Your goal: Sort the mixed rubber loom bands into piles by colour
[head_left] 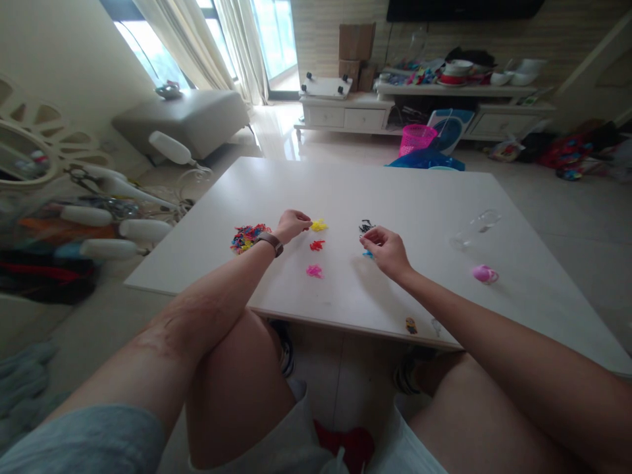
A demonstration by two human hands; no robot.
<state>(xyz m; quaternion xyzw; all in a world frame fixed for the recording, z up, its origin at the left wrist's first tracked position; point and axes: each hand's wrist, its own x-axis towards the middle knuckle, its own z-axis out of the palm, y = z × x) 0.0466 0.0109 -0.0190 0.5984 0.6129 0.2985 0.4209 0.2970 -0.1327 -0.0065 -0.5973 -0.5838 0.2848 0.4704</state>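
My left hand (293, 225), with a brown watch on its wrist, has thumb and fingertips pinched together at the edge of a small yellow pile (320, 225). Whatever those fingertips hold is too small to name. Closed in a pinch too, my right hand (388, 250) hovers between a black pile (366, 225) and a blue pile (367, 254) that it partly covers. Its pinched item cannot be made out. Beside my left wrist lies a larger mixed-colour heap (245, 237) of small pieces. A red pile (316, 245) and a pink pile (315, 270) sit below the yellow one.
Towards the right of the white table (419, 191) lie a clear plastic bottle (474, 230) and a pink cap-like piece (485, 274). A small yellow figure (411, 325) rests near the front edge. Beyond the table stands a pink basket (417, 138).
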